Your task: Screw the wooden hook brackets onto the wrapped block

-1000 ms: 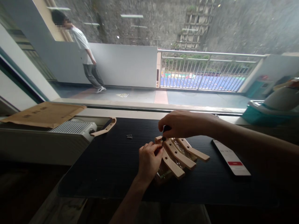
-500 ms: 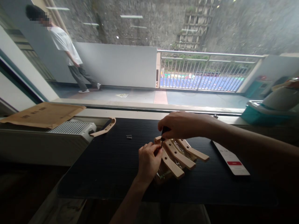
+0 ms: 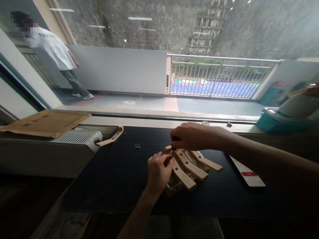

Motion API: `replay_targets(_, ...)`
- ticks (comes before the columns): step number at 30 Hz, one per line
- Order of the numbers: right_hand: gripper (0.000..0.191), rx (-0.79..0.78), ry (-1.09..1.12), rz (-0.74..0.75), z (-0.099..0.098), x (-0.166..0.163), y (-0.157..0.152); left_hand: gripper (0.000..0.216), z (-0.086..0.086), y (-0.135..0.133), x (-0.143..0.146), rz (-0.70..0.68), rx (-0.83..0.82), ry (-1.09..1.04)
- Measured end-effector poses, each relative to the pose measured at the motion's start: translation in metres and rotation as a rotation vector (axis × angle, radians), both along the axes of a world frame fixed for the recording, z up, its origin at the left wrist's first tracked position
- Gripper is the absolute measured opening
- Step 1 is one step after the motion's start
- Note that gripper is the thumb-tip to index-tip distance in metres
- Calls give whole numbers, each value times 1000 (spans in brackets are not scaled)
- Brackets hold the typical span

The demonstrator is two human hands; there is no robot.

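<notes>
My right hand (image 3: 186, 136) is closed around the dark handle of a screwdriver (image 3: 173, 149), held upright with its shaft pointing down. Directly below, my left hand (image 3: 159, 171) has its thumb and fingers pinched together beside the shaft, against the leftmost wooden piece (image 3: 184, 177). What the pinch holds, and the screwdriver's tip, are hidden. Two more angled wooden pieces with dark holes, a middle one (image 3: 195, 169) and a right one (image 3: 209, 162), lie alongside. Under them is a clear plastic-wrapped bundle (image 3: 174, 186). Several loose screws (image 3: 137, 146) lie left of my hands.
Another curved wooden piece (image 3: 112, 137) rests at the left edge of the black table (image 3: 107, 182). Beyond it are a white radiator (image 3: 77, 137) and a brown envelope (image 3: 47, 122). A phone (image 3: 249, 174) lies right, partly under my forearm. Outside the window walks a person (image 3: 56, 51).
My right hand has turned slightly and sunk a little on the screwdriver, while my left hand stays put. Outside, the person has walked farther left.
</notes>
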State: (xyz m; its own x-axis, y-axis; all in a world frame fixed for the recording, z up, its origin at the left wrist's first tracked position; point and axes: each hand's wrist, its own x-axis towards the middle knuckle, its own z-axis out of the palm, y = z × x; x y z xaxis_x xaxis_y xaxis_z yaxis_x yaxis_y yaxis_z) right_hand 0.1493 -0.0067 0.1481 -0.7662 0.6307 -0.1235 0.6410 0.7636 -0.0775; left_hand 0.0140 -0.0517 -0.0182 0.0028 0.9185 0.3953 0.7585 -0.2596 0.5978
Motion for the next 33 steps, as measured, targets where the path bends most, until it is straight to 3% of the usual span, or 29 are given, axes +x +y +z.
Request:
replay_targets(6,18,-71,42,31,8,7,1,10,-2,0,0,4,21,-2)
replay_targets(14,27,30,56,-7,-10,-1,0,10,-2,0,0,2,18,8)
replay_targets(23,17,-26,-11,48,11,-2,-4,10,-2,0,0,6,16,10)
replay_targets(33,25,75,-71,-32,-2,-8,-5,10,-3,1,0,7,36,17)
